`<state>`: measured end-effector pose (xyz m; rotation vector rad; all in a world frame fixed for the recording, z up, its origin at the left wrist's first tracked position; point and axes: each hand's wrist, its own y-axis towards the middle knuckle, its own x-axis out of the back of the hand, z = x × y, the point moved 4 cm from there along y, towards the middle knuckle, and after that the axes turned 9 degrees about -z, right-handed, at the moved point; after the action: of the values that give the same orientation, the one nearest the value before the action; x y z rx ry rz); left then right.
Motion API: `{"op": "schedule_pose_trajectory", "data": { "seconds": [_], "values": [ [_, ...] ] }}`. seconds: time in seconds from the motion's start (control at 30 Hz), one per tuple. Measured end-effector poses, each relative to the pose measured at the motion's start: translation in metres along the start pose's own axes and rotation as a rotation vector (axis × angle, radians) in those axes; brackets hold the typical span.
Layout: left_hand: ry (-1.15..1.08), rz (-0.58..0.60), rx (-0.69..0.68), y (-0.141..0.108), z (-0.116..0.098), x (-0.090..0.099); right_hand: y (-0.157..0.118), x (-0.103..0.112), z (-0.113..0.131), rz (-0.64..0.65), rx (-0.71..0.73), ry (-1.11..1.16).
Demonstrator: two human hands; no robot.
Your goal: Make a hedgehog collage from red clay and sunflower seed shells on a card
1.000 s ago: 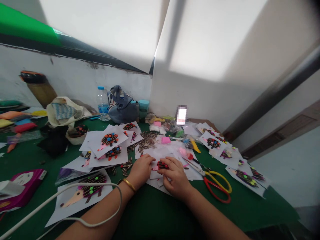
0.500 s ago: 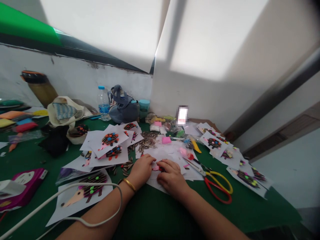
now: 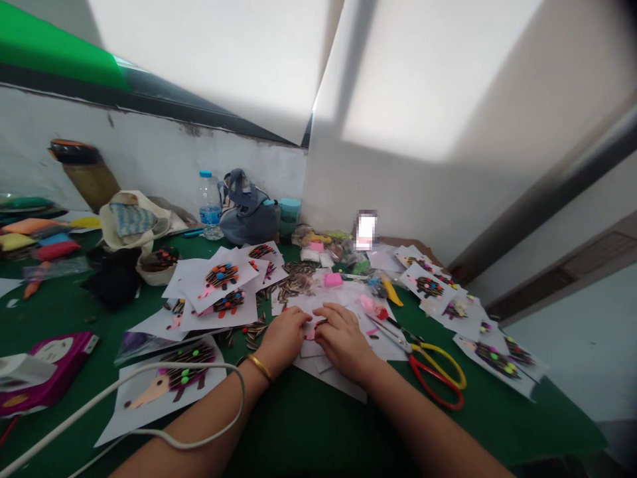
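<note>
My left hand (image 3: 287, 332) rests at the left edge of a small pink clay shape (image 3: 309, 330) on white paper (image 3: 343, 386). Its fingers are curled, and whether they pinch anything is hidden. From the right, my right hand (image 3: 341, 340) leans over the same shape, fingers bent, fingertips close to a dark piece that is too small to make out. Striped sunflower seeds (image 3: 253, 332) lie left of my left hand. Beyond the hands is a pink clay block (image 3: 333, 279). Scissors with red and yellow handles (image 3: 423, 358) lie open to the right.
Hedgehog pictures (image 3: 169, 382) lie on the left, with more on the right (image 3: 492, 358). A white cable (image 3: 209, 365) arcs over my left forearm. Farther back stand a water bottle (image 3: 210, 211), a blue-grey bag (image 3: 246, 216) and a brown bottle (image 3: 89, 179).
My right hand has shifted slightly up and its fingers have moved over the pink shape. More of the paper's lower edge shows. The whole view has shifted slightly.
</note>
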<state>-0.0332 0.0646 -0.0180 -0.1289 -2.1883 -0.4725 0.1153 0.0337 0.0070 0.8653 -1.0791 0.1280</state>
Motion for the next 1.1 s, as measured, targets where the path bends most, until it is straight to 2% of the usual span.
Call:
{"op": "schedule_pose_trajectory", "data": {
  "seconds": [0.13, 0.27, 0.43, 1.1],
  "values": [
    [-0.005, -0.002, 0.013, 0.001, 0.001, 0.000, 0.018, -0.004, -0.007, 0.078, 0.026, -0.004],
    [-0.010, -0.006, 0.015, 0.001, 0.001, 0.001, 0.024, -0.014, -0.007, 0.132, 0.068, -0.018],
    [-0.019, -0.011, 0.021, 0.002, 0.002, 0.001, 0.021, -0.019, -0.008, 0.151, 0.087, -0.022],
    [-0.017, -0.012, 0.024, 0.002, 0.004, -0.001, 0.010, -0.012, -0.007, 0.178, 0.051, 0.017]
  ]
}}
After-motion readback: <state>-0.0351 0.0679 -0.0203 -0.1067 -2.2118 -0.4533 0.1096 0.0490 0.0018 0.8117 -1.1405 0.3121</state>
